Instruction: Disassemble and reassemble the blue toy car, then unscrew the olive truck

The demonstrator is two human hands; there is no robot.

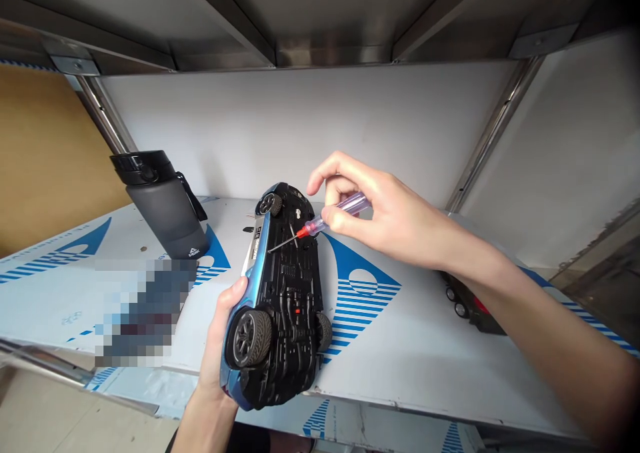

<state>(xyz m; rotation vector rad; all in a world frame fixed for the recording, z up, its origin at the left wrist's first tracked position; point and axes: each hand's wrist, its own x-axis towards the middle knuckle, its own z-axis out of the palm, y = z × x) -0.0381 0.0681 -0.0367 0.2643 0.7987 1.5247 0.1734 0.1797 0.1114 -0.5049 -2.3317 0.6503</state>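
A blue toy car (293,293) is held tilted in the left hand (216,356), above the near middle part of a shelf (395,353), with its black underside turned to view and one end pointed toward the far side. Its left flank is gripped by that hand, the thumb being laid along the blue body just beyond the near left wheel (249,337); the other fingers are hidden by the car. Whether the car is also supported by the shelf cannot be told. A screwdriver (309,229) with a clear purplish handle and a red collar is pinched by the handle between the thumb and fingers of the right hand (383,206), while the index finger is raised and bent. Its thin shaft is slanted across the underside, the tip being brought to the left edge. A dark bottle (167,209) is seen at the far left, with a pixelated patch (150,313) nearer. At the right, a dark toy vehicle (480,309) is partly covered by the right forearm. The shelf is marked with blue striped triangles.
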